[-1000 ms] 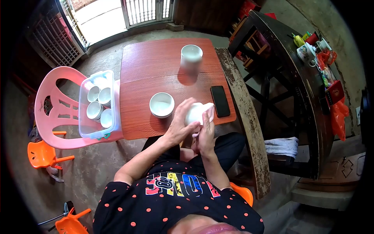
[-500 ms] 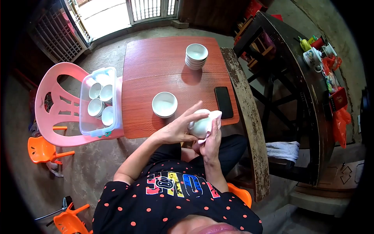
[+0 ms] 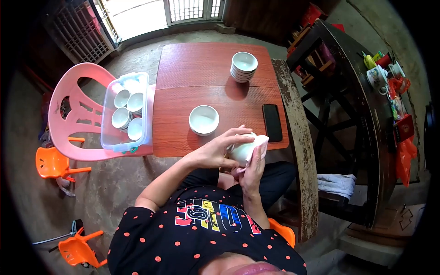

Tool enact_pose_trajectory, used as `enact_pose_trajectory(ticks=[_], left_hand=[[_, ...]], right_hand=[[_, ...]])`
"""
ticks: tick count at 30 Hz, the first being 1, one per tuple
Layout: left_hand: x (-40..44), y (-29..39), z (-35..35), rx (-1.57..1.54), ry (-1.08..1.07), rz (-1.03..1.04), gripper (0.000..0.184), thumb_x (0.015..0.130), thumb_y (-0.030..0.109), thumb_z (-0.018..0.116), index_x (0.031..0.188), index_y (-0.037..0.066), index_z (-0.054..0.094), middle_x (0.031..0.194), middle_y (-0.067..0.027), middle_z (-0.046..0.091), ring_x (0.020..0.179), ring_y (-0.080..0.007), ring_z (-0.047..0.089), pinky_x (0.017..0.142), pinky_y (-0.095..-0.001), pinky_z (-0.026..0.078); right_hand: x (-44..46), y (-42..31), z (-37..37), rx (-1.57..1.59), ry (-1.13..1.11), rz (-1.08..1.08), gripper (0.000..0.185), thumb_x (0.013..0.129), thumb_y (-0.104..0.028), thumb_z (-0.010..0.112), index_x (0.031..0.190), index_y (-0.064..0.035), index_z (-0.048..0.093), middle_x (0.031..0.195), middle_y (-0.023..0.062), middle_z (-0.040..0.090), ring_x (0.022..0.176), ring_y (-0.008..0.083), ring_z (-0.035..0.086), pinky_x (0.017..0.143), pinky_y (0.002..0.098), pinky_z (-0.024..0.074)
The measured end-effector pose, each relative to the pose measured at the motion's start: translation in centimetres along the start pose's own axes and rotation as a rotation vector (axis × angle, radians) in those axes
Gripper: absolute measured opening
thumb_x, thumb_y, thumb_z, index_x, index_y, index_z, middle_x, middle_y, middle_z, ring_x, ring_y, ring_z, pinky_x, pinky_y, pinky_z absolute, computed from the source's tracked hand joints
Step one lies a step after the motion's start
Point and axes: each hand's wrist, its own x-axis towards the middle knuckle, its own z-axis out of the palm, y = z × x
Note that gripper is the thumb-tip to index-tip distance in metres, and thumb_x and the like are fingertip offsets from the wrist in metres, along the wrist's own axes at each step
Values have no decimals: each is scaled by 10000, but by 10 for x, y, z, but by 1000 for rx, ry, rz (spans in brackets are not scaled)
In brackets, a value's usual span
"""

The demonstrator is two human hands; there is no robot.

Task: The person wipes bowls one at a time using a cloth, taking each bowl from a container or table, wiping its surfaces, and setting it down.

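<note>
Red-brown table point(image 3: 183, 64) on a concrete floor, bright doorway point(image 3: 133, 13) at the far left, worn wooden bench point(image 3: 300, 151) along the right side. Held bowl point(image 3: 242, 151) is off the table, in both hands, at the near edge toward the right, above the person's lap. Hands are close together with the bowl between them.

Left hand point(image 3: 222, 145) grips from the left, fingers over the far side, thumb on the near side. Right hand point(image 3: 253, 174) is on the right and nearer the body, clamped on a white cloth point(image 3: 262, 140) wrapped over the bowl's right side. Bowl is round, so no long axis to speak of; it sits tilted, and I can't tell exactly where its mouth points.

Key relation: the table bowl point(image 3: 204, 121) stands upright, far and left of the held one, apart from it. Left hand is the nearer of the two. Bowl stack point(image 3: 243, 68) is farther out, roughly straight ahead of the hands. Phone point(image 3: 272, 123) lies just beyond them on the right. Clear box point(image 3: 114, 145) of small bowls point(image 3: 121, 118) sits on the pink chair point(image 3: 68, 98), well left.
</note>
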Motion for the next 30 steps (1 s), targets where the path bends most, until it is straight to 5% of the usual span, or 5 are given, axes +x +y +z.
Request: enact_pose_trajectory(ticks=[6, 16, 18, 22, 30], left_hand=[[-5, -6, 7, -624, 220, -429, 670, 843, 352, 644, 1349, -8, 393, 1334, -167, 453, 1207, -239, 465, 987, -360, 413], [-5, -5, -2, -166, 2, 75, 820, 682, 102, 782, 1396, 95, 378, 1500, -135, 223, 1353, -284, 290, 1073, -435, 317], [-4, 3, 8, -712, 261, -137, 741, 769, 193, 719, 1381, -4, 352, 1426, -164, 351, 1315, -263, 345, 1080, -433, 301], [-10, -10, 10, -771, 114, -481, 662, 877, 361, 616, 1362, -15, 368, 1251, -151, 504, 1172, -239, 482, 1022, -411, 383], [-6, -4, 3, -376, 19, -1, 806, 667, 121, 779, 1375, 68, 397, 1456, -159, 291, 1345, -275, 299, 1069, -433, 329]], right_hand=[[-10, 12, -19, -351, -152, -242, 439, 1001, -341, 354, 1184, 45, 452, 964, 88, 591, 794, 129, 577, 643, 243, 466], [-9, 8, -19, -214, -95, -164, 443, 988, -330, 380, 1218, 45, 430, 1029, 109, 579, 897, 157, 577, 747, 264, 467], [-11, 4, -18, -337, -110, -247, 452, 986, -323, 394, 1235, 53, 419, 1054, 109, 570, 906, 156, 570, 763, 262, 461], [-17, 10, -12, -381, -126, -413, 463, 982, -327, 407, 1233, 63, 419, 999, 97, 579, 867, 149, 562, 762, 259, 452], [-4, 6, -20, -145, -99, -97, 470, 971, -328, 405, 1237, 60, 406, 1044, 118, 572, 898, 171, 577, 766, 277, 465]])
